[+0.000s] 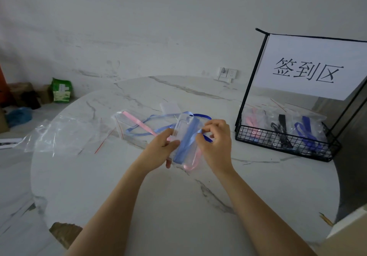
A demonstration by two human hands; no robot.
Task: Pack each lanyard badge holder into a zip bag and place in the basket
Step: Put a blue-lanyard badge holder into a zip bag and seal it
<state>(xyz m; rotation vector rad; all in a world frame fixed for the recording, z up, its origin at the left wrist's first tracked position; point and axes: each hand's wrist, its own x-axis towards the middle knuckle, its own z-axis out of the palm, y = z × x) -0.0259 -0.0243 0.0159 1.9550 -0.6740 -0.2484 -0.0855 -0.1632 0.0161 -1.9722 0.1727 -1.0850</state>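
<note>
Both grips pinch blue-lanyard badge holder point(185, 136) — left hand point(158, 150), right hand point(215, 142); basket point(286, 146) holds filled zip bags point(282, 124).

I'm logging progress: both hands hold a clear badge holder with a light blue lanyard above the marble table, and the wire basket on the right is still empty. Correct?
Not quite. The head view shows the wire basket already contains packed zip bags with pink, black and blue lanyards. The rest stands: the left hand and right hand hold the clear badge holder with the light blue lanyard above the marble table.
</note>
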